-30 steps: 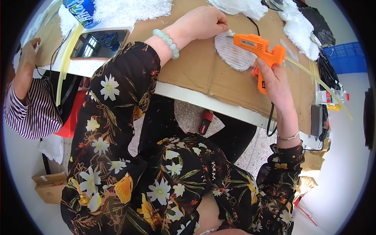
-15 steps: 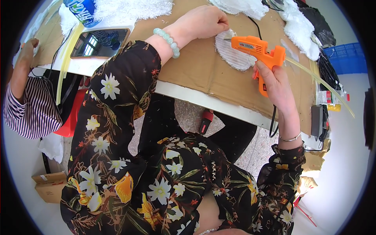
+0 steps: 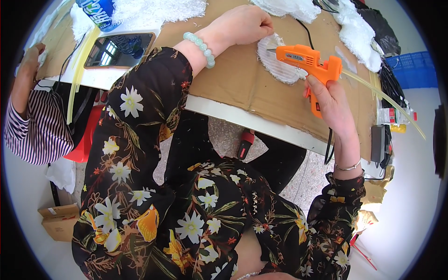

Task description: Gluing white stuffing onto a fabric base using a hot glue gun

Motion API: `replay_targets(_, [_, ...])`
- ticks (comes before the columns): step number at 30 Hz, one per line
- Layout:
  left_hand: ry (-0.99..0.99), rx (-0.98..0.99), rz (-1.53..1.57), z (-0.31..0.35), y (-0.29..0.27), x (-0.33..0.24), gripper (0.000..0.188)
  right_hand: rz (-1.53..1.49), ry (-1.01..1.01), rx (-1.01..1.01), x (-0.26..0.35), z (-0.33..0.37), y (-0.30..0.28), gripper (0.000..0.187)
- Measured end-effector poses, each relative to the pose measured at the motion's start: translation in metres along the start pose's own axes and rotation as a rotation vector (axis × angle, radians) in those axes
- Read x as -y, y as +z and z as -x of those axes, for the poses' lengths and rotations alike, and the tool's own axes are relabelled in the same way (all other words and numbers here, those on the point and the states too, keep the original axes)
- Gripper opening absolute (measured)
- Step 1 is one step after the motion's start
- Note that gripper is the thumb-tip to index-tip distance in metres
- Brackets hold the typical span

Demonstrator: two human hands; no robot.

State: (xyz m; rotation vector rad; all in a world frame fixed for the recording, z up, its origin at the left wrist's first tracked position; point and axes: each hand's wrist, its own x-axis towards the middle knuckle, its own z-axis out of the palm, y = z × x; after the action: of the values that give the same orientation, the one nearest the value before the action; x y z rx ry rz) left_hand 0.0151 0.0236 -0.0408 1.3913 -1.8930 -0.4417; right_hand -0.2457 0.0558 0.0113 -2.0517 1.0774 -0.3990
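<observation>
— What's nearest the camera?

— The person's flowered sleeves, coming up from the lower edge. Beyond them, the right hand (image 3: 332, 101) is wrapped closed around the grip of an orange glue gun (image 3: 305, 63), one finger on the trigger. A pale glue stick (image 3: 382, 95) trails out of the gun's back end, off to the right.

— Where does the nozzle sit?

— It points left, over a white oval fringed pad (image 3: 279, 65) lying on a sheet of brown cardboard (image 3: 242, 88) that covers the table. The tip is just at the pad's upper left edge, right beside the left hand.

— And the left hand?

— The left hand (image 3: 245, 24) is curled, fingers drawn in, pressing down at the pad's far left rim. Whether it pinches anything I cannot tell. A pale green bead bracelet (image 3: 199, 46) circles that wrist.

— Any containers?

— A blue plastic crate (image 3: 413, 70) stands on the floor at the right; its contents are not visible. A cardboard box (image 3: 58, 221) sits on the floor at the lower left, closed. At the far left corner of the table stands a blue cup (image 3: 98, 11), its inside hidden.

— Farther off?

— A phone (image 3: 119, 49) lies just this side of the cup, heaps of white fluff (image 3: 158, 9) line the table's far edge, and another person's striped sleeve (image 3: 35, 135) shows at left.
</observation>
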Motion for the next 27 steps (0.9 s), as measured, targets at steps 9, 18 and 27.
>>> replay_targets(9, [0.049,-0.038,-0.013,0.004,-0.012,-0.007,0.019,0.021,0.003,0.026,-0.001,0.004,-0.004,0.029])
replay_targets(18, [0.048,-0.028,-0.012,0.002,-0.009,-0.007,0.02,0.031,0.011,0.028,0.001,0.004,-0.003,0.029])
replay_targets(27, [0.049,-0.024,-0.009,0.001,-0.006,-0.004,0.02,0.074,0.051,0.055,0.002,0.012,-0.008,0.028])
